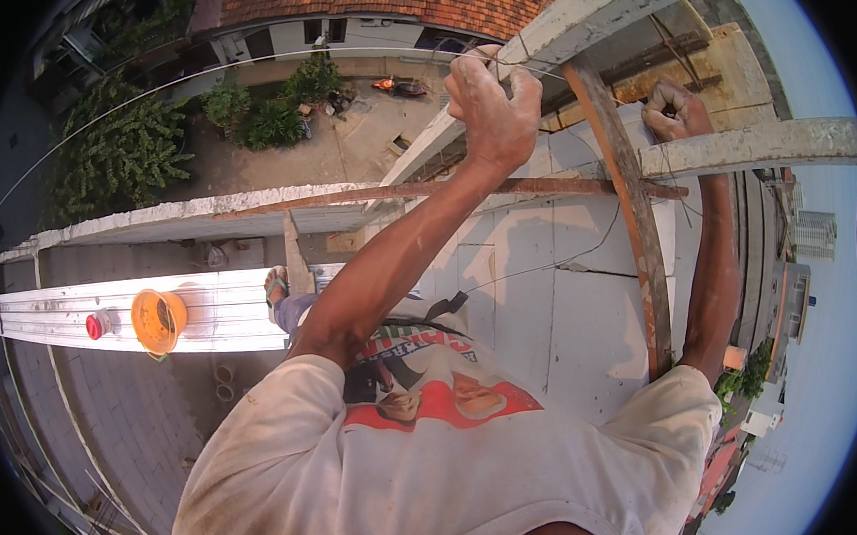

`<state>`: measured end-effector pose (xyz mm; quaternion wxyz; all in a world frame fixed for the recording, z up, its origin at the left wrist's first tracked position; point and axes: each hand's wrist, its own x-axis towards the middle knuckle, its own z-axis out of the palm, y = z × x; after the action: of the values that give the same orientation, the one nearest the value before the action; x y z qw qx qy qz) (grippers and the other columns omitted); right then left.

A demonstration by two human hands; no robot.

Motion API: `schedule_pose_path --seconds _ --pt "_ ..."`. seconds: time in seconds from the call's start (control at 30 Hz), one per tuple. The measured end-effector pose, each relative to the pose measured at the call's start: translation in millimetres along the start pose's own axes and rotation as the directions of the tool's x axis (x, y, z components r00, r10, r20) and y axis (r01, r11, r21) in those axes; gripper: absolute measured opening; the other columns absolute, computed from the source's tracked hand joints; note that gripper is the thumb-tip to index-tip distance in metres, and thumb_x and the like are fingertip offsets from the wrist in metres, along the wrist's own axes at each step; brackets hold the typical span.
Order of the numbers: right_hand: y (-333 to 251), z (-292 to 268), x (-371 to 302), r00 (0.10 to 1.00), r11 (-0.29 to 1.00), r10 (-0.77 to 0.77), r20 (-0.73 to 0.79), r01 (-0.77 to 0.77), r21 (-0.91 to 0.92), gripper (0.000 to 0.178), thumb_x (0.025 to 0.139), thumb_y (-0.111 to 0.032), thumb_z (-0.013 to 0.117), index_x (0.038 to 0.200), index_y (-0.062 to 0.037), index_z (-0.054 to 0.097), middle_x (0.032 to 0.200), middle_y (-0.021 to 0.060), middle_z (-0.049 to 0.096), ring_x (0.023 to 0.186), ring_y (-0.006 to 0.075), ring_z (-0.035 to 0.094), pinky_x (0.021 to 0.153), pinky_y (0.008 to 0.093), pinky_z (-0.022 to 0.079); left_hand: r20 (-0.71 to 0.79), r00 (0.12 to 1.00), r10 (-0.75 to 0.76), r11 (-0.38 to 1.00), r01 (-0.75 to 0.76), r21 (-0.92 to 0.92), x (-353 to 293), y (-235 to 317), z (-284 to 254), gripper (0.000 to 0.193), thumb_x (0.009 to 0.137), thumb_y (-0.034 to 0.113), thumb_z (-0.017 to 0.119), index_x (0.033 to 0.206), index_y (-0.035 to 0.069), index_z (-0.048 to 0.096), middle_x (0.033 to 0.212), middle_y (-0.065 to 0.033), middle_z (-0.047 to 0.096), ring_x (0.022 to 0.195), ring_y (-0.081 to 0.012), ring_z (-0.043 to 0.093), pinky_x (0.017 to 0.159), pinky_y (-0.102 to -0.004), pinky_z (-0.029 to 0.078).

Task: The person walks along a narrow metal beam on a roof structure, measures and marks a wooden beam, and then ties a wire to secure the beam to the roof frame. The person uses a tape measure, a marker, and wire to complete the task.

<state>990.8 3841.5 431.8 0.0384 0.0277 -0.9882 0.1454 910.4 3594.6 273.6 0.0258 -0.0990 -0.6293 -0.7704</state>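
My left hand (494, 109) is raised to the sloping concrete beam (618, 4), its fingers closed round a thin wire (378, 49) that runs off in a long curve to the left. My right hand (677, 111) is curled just above a second concrete beam (752, 148); what its fingers hold, if anything, cannot be made out. Between my arms a weathered wooden batten (623, 194) stands almost upright in view, crossing a long thin batten (425, 192). A loose thin dark wire (564, 260) hangs below the crossing.
At the left, an orange bucket (159, 320) and a small red-and-white container (97, 325) rest on a ribbed metal walkway (227, 312). A block wall (517, 282) is close in front of me. Far below lie a yard (344, 127) and a tiled roof (386, 3).
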Motion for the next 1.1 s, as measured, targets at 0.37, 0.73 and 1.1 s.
schedule_pose_path --seconds 0.37,0.73,1.1 --pt "0.8 2.7 0.9 0.999 1.0 -0.002 -0.034 0.003 0.011 0.025 0.085 -0.015 0.067 0.074 -0.0037 0.049 0.077 0.0015 0.045 0.075 0.0122 0.044 0.068 0.0312 0.039 0.079 0.995 0.058 0.991 -0.067 0.12 -2.9 4.1 -20.4 0.076 0.085 0.03 0.078 0.14 -0.004 0.039 0.134 -0.023 0.042 0.129 -0.0325 0.044 0.11 -0.0445 0.037" --pt "12.3 3.0 -1.5 0.998 1.0 -0.025 -0.058 0.024 -0.011 0.026 0.08 -0.023 0.069 0.076 -0.0011 0.057 0.078 0.0081 0.053 0.074 0.0213 0.053 0.073 0.0379 0.045 0.245 0.942 0.229 0.959 -0.261 0.107 0.1 -15.5 -145.6 0.019 0.099 0.01 0.067 0.114 -0.001 0.064 0.102 -0.009 0.064 0.092 -0.0164 0.064 0.083 -0.032 0.053" --pt "-4.8 -12.5 7.0 0.993 0.996 0.068 0.094 -0.073 0.043 0.022 0.084 -0.015 0.069 0.074 -0.0027 0.053 0.071 0.0046 0.051 0.061 0.0129 0.056 0.055 0.0324 0.047 0.224 0.959 -0.175 0.981 0.15 0.124 -44.4 -66.9 -204.2 0.025 0.106 0.018 0.064 0.124 0.001 0.06 0.114 -0.007 0.065 0.105 -0.014 0.064 0.095 -0.0306 0.051"
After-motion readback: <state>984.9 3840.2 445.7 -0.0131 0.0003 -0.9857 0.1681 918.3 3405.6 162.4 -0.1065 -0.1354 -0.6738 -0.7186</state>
